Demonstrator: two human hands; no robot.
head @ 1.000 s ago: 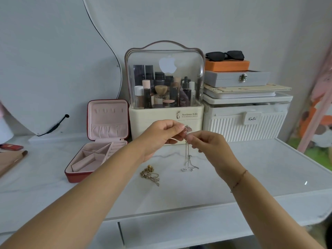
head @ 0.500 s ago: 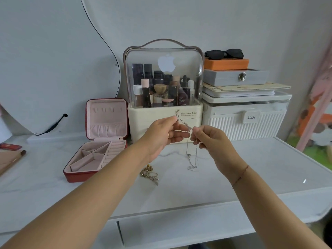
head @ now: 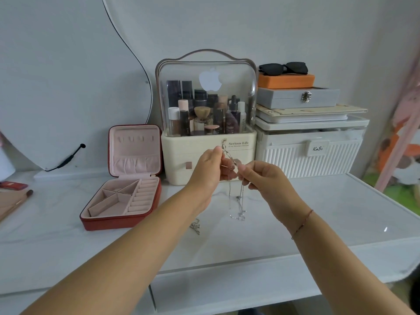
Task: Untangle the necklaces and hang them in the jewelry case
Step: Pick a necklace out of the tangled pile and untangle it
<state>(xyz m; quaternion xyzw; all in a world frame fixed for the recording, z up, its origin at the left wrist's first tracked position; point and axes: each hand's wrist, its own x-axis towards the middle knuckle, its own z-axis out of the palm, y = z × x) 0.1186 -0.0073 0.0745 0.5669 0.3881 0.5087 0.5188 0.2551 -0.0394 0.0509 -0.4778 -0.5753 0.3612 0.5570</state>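
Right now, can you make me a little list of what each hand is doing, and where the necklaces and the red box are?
left hand: pinches the upper end of the silver necklace, raised above the table
right hand: pinches the same chain, slightly lower
silver necklace: dangles from both hands; cannot tell if its low end touches the table
other necklace: heaped on the table, partly hidden by the left arm
jewelry case: red, open, pink inside, left of the hands; no necklace seen in it
makeup box: behind the hands

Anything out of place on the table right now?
One thing: a chain heap lies loose on the table, half hidden under the left forearm, not in the open case. Nothing looks spilled or damaged.
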